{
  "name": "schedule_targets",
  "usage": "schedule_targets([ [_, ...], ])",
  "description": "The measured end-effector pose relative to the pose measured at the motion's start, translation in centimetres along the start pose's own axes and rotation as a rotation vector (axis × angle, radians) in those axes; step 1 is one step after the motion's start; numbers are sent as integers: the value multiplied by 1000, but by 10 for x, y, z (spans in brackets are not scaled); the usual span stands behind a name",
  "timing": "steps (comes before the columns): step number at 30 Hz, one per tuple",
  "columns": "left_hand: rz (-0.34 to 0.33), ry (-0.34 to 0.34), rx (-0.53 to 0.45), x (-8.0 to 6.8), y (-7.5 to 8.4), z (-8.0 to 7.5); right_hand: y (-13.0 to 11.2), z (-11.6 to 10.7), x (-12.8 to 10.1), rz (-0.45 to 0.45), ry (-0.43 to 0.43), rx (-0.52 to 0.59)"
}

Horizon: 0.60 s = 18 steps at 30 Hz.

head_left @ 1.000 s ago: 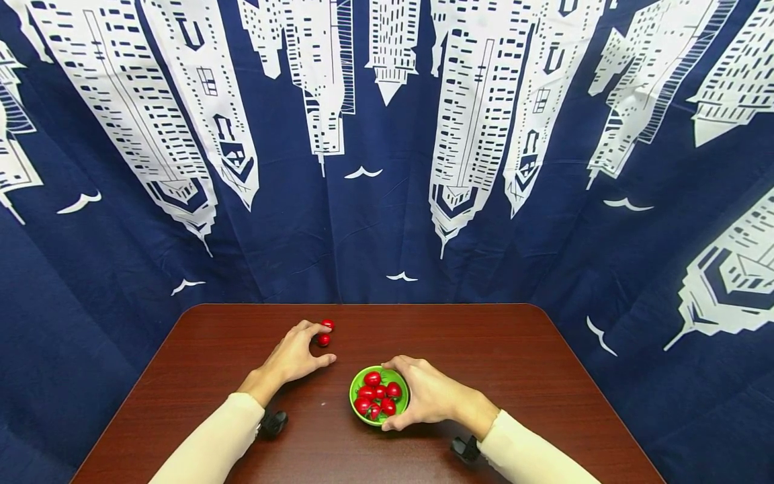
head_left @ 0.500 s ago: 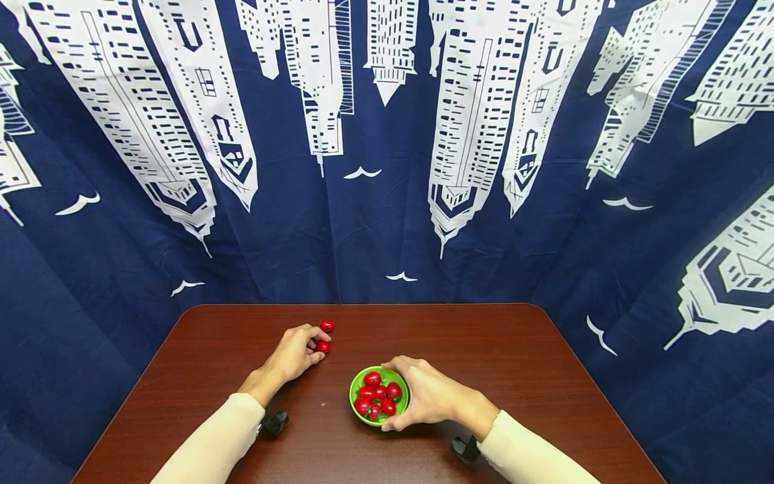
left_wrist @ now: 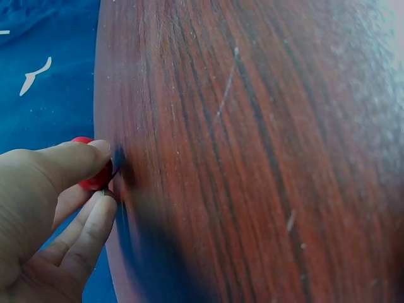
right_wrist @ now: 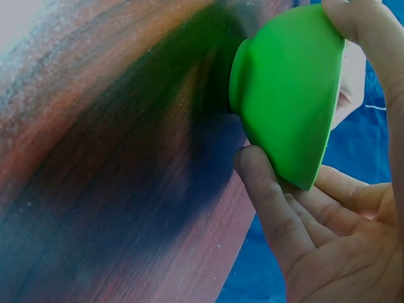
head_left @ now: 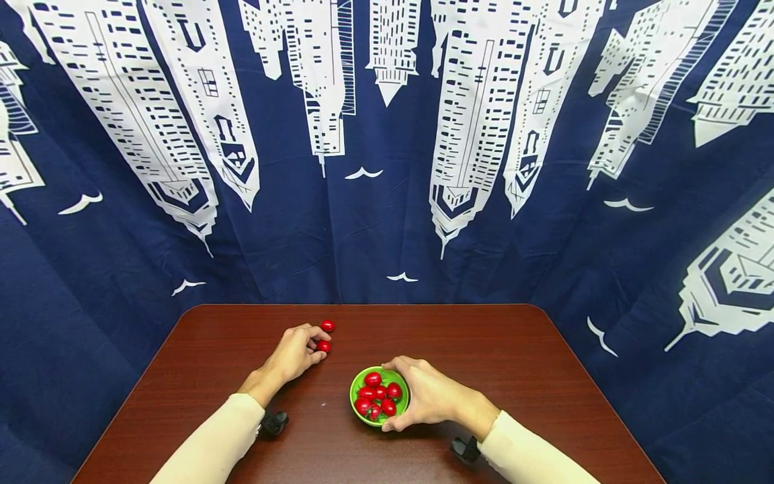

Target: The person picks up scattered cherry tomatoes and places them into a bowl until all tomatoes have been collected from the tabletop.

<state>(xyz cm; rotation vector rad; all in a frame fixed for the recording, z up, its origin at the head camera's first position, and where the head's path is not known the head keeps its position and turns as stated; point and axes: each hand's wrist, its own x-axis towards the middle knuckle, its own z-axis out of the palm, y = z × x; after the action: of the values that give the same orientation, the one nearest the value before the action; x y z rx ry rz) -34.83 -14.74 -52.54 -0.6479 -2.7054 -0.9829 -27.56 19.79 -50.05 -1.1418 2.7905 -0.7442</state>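
Right hand (head_left: 426, 395): its fingers were curled round the rim of the green bowl (head_left: 358, 415), holding it on the desk (head_left: 514, 363).
Bowl: near the desk's front, filled with small red tomatoes (head_left: 376, 393).
Left hand (head_left: 294, 353): its fingers pinched one tomato (head_left: 323, 346) just above the desk, left of and beyond the bowl.
Farther tomato (head_left: 327, 325): lay alone on the desk, just beyond the pinched one.
Backdrop (head_left: 387, 134): blue cloth printed with white towers, behind the desk.

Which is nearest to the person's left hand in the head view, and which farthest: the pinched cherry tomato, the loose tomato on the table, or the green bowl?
From the left hand:
1. Pinched cherry tomato, at its fingertips.
2. Loose tomato, just beyond, toward the far edge.
3. Green bowl, off to the right, held by the right hand.
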Motion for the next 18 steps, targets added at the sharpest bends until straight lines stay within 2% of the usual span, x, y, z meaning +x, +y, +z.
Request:
schedule_targets([
  [18, 29, 37, -23, -3, 14, 1, 0, 0, -1, 10, 1, 13],
])
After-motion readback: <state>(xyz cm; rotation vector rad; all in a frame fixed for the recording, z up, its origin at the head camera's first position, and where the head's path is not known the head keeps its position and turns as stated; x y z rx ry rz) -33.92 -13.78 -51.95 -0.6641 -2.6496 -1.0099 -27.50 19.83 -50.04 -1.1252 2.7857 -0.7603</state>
